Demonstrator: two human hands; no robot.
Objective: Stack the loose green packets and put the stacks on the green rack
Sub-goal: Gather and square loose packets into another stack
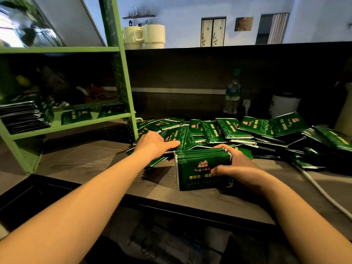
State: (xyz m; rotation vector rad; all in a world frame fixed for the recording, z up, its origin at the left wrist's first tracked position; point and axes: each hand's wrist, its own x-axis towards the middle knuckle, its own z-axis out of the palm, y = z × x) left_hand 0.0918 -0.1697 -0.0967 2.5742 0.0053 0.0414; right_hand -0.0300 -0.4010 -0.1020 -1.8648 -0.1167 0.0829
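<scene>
A heap of loose green packets lies spread across the back of the wooden counter. My right hand grips a stack of green packets standing on edge on the counter, thumb across its front face and fingers behind it. My left hand lies on the left end of the heap, fingers out over a packet; its fingertips are hidden. The green rack stands at the left. Its lower shelf carries a tall stack of packets and a few single ones.
A water bottle and a white container stand against the dark back wall, behind the heap. A white cable runs along the counter at the right. Cream mugs sit on the ledge above. A dark tray edge lies at the front left.
</scene>
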